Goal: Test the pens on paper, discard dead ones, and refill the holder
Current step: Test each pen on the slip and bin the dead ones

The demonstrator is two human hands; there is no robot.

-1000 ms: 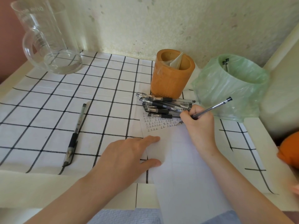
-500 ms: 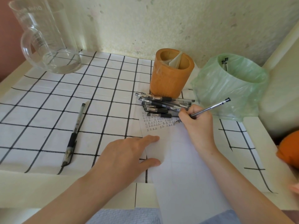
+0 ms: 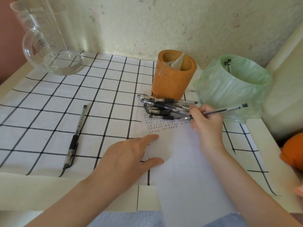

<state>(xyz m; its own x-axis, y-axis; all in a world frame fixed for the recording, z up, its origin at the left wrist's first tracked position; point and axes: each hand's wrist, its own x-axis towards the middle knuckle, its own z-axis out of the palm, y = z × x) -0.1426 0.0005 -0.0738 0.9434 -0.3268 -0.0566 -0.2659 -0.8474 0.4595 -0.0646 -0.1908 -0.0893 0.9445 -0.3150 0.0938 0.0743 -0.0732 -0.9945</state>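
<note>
Nearly level, pen tip leftward.

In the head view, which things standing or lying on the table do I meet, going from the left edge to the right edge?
Glass jug → lone pen → wooden holder → green-bagged bin → orange object.

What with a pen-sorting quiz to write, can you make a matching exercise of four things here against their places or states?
Things
1. holder
2. green bag
3. jug
4. right hand

Places or states
a. far left corner
b. grips a pen, tip at the paper
c. pen ends show inside
d. just behind the pen pile

Pairs: 1-d, 2-c, 3-a, 4-b
</note>
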